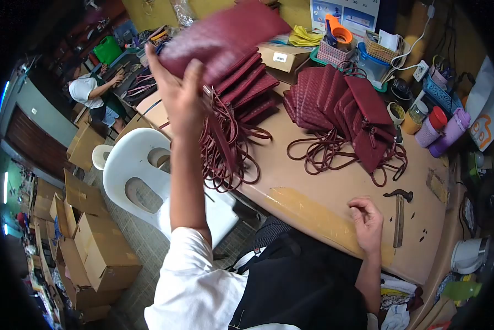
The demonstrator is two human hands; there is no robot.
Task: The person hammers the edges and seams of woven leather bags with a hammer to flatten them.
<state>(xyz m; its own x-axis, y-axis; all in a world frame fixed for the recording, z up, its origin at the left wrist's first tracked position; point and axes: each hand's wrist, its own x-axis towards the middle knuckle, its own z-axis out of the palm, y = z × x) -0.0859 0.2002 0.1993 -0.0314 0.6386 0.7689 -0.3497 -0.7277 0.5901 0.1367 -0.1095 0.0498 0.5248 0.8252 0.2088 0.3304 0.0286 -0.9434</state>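
Note:
My left hand (178, 96) is raised at the upper left, slightly blurred. Its thumb lies over the near end of a burgundy woven-pattern pouch (230, 36), and most of its other fingers are hidden behind it. This pouch is blurred and sits above a stack of similar pouches (252, 82), whose thin straps (225, 148) hang in a tangle at the table edge. My right hand (368, 220) rests over the near table edge, loosely curled with fingers apart and holding nothing. A hammer (399, 220) lies just right of it.
A second fanned row of burgundy pouches (329, 104) lies on the table (280, 159), straps toward me. Baskets, cups and a tape dispenser (339, 30) line the back. A white chair (139, 170) and cardboard boxes (101, 253) stand left. Another person (87, 91) works farther back.

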